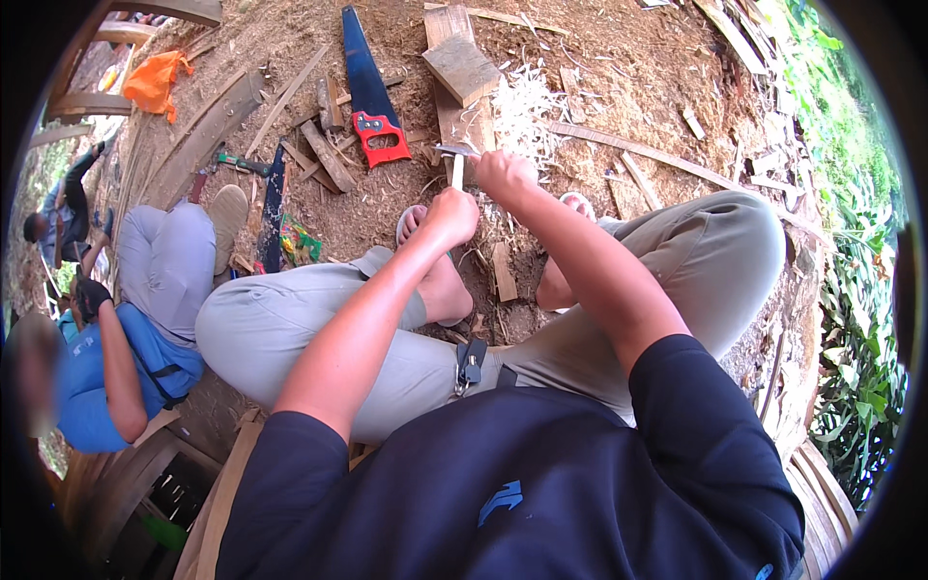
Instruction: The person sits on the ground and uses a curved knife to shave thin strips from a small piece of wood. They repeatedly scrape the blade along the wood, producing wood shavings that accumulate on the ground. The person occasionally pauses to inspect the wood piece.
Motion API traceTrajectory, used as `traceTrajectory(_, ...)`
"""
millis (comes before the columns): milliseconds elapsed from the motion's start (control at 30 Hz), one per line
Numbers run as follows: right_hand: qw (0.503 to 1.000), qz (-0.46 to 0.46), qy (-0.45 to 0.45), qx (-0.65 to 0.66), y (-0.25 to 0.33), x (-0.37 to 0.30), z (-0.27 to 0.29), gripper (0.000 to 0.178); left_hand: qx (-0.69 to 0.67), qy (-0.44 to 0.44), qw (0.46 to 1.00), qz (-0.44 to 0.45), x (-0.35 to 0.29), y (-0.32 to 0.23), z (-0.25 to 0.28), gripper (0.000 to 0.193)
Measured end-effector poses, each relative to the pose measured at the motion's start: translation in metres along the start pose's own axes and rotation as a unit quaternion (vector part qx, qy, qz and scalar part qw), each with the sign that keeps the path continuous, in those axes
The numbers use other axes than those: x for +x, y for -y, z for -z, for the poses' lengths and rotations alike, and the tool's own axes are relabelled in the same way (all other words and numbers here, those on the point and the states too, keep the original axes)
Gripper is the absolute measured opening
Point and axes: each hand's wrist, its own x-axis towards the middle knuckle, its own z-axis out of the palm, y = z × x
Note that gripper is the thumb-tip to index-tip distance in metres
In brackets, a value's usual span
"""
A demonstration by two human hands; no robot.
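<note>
My left hand [454, 215] is closed around a slim pale wooden stick [458, 174], which points away from me. Just to its right, my right hand [507, 178] grips a knife, and the knife's blade [456, 149] reaches left across the far end of the stick. Whether the edge bites into the wood is too small to tell. Beyond both hands a wooden board [468, 124] lies on the ground with a shorter wood block [462, 70] on top. Curly pale shavings [527, 106] are heaped beside the board.
A handsaw [375, 116] with a red handle lies ahead to the left, near scattered wood offcuts [327, 157]. A hammer-like tool [244, 164] lies farther left. Another person in blue [106, 377] sits at my left. Green plants [855, 319] border the right side.
</note>
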Motion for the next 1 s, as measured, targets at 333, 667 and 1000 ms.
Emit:
traceTrajectory(333, 0.981, 0.022, 0.071, 0.177, -0.052, -0.007, -0.042, 0.037, -0.084, 0.005, 0.996, -0.001, -0.012, -0.019, 0.029, 0.042)
traceTrajectory(667, 0.980, 0.025, 0.130, 0.151, -0.024, -0.034, 0.005, 0.041, -0.215, 0.064, 0.969, 0.100, -0.019, -0.024, 0.061, 0.045)
traceTrajectory(1000, 0.971, -0.092, 0.173, 0.135, -0.007, -0.019, 0.025, 0.052, -0.118, 0.049, 0.992, 0.015, -0.017, -0.021, 0.051, 0.028)
